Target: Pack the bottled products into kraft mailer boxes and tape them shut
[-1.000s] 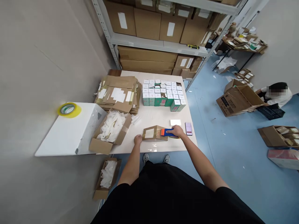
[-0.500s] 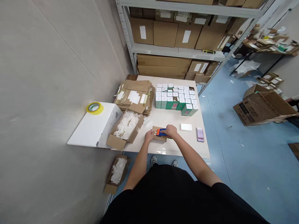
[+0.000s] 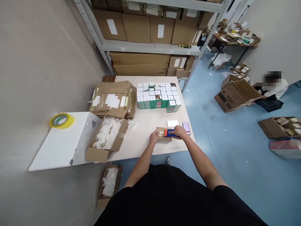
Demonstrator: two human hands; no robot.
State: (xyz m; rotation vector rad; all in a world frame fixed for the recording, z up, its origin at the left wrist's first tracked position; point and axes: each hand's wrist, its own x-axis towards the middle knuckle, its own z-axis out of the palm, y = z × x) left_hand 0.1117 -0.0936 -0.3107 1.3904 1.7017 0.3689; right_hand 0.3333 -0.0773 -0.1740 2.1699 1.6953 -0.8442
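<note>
Under right hand (image 3: 180, 131), tape dispenser (image 3: 169, 133) atop small carton (image 3: 161, 136)

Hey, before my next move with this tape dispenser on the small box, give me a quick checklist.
1. The left hand steadies the small box at its left end: ok.
2. The right hand grips the tape dispenser: ok.
3. The tape dispenser rests on the small box: ok.
4. The small box sits fully on the table: ok.
5. The phone is clear of the right hand: not ok, it lies right beside it.
6. The small box's flaps are closed: cannot tell.
</note>
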